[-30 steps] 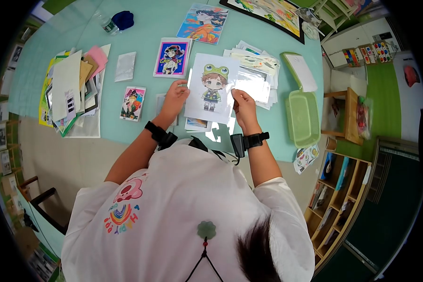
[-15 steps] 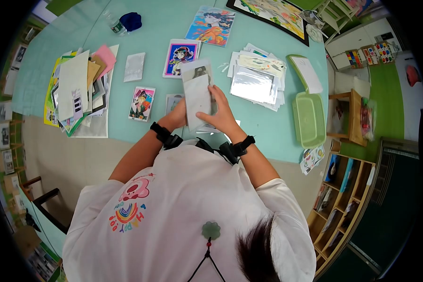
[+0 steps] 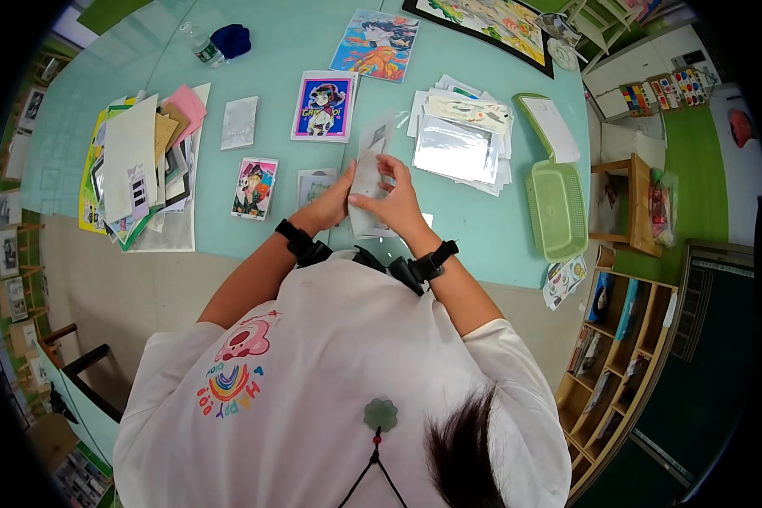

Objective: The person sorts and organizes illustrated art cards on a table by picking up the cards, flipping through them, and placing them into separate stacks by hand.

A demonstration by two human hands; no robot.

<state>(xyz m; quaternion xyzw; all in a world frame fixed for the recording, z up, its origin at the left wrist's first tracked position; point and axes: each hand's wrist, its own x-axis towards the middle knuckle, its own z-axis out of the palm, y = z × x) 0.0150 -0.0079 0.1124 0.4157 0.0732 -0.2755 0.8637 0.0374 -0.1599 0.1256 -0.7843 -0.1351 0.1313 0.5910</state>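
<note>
A plastic-sleeved sheet (image 3: 369,173) is tilted up on edge between my hands, its pale back and a small grey picture showing. My left hand (image 3: 334,201) grips its left edge. On the other side, my right hand (image 3: 395,199) pinches it with thumb and fingers. Below lie partly hidden cards (image 3: 315,184) on the green table. Beyond the sheet is a blue-and-pink framed cartoon card (image 3: 324,107); a pink cartoon card (image 3: 254,188) and a white packet (image 3: 240,123) lie to the left. A stack of sleeved papers (image 3: 457,148) sits right of my right hand.
A heap of papers (image 3: 127,173) lies at the left. Farther back are a bottle (image 3: 203,46), a dark blue cloth (image 3: 231,41), a colourful print (image 3: 374,44) and a framed painting (image 3: 491,30). A green basket (image 3: 557,212) stands at the right edge.
The sheet with the frog-hat figure was facing me flat; it has been turned, showing its pale back, and now stands more edge-on. My right hand has moved left, closer to my left hand.
</note>
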